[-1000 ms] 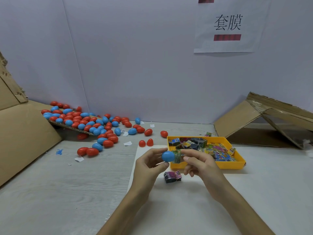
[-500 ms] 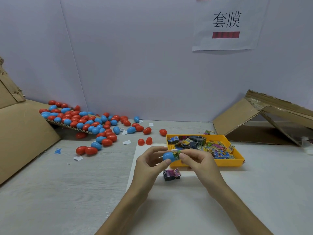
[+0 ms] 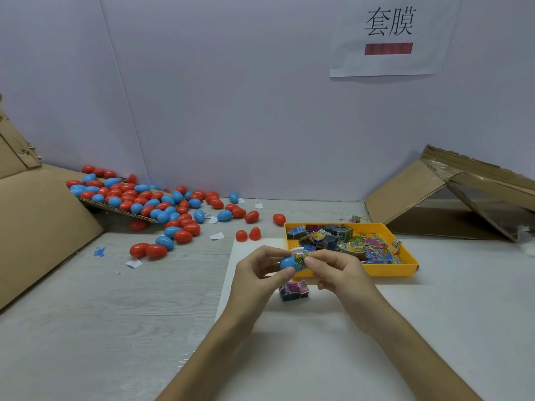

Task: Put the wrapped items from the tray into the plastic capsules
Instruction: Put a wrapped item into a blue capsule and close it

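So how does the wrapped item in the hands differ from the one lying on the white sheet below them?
The held wrapped item is mostly green and yellow; the lying wrapped item is pink and dark. The held one sits partly in the blue capsule half, pinched by the right hand while the left hand holds the capsule; the lying one rests free on the white sheet. Both are small printed packets outside the yellow tray.
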The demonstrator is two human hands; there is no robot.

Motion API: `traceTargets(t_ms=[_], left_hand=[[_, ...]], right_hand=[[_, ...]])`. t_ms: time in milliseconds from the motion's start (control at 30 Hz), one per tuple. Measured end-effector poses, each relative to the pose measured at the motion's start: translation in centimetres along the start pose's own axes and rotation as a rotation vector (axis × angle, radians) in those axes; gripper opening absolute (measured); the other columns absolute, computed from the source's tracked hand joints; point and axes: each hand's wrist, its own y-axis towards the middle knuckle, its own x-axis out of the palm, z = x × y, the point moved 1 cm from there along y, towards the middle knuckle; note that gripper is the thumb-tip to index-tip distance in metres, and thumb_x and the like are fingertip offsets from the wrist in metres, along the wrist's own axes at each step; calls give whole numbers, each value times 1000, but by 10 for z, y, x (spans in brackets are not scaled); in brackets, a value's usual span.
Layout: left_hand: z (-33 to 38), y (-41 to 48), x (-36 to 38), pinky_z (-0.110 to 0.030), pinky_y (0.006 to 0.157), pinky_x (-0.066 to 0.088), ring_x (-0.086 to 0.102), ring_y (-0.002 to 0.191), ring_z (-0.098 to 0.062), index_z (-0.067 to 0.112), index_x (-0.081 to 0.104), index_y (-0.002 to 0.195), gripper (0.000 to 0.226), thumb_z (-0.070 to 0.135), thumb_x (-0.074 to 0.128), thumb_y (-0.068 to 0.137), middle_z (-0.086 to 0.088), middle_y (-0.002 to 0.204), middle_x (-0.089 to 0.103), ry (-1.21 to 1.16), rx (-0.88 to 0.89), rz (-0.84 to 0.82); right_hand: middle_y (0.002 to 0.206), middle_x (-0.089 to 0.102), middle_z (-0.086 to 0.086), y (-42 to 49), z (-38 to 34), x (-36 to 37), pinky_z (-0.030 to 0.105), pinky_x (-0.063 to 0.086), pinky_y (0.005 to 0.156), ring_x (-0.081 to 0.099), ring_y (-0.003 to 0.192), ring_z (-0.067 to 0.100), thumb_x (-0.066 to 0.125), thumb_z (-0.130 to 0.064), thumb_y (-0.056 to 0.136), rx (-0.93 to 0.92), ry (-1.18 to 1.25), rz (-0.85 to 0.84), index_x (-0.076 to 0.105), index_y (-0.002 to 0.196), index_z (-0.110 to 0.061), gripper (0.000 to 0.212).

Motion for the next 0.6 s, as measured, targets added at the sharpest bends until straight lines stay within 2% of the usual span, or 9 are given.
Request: traceTargets(t_ms=[100, 267, 467, 600], left_hand=[[0, 0, 0, -17, 70, 56, 70, 95, -7, 28, 71, 96, 19, 16, 78, 83, 11, 96, 74, 8, 4, -4], [0, 1, 1, -15, 68, 54, 69, 94, -4, 30, 70, 93, 20, 17, 79, 82, 15, 95, 73, 18, 14, -10], [0, 1, 0, -12, 66, 52, 67, 93, -1, 32, 69, 92, 22, 17, 81, 80, 20, 94, 71, 41, 32, -18], [0, 0, 0, -11, 66, 52, 66, 94, 1, 35, 70, 91, 23, 19, 81, 80, 23, 95, 70, 56, 37, -27]], right_hand=[[80, 73, -1, -1, 0, 0, 24, 47, 63, 63, 71, 9, 69, -24, 86, 55, 57, -30, 76, 100, -14, 19], [83, 73, 0, -2, -1, 1, 26, 45, 69, 66, 76, 11, 71, -37, 72, 106, 105, -70, 75, 101, -15, 37], [92, 73, 5, -1, 2, 0, 28, 44, 73, 64, 91, 20, 68, -26, 87, 132, 94, -61, 75, 102, -13, 22], [90, 73, 4, -2, 0, 1, 28, 44, 73, 65, 87, 17, 70, -31, 81, 141, 99, -77, 75, 101, -13, 27]])
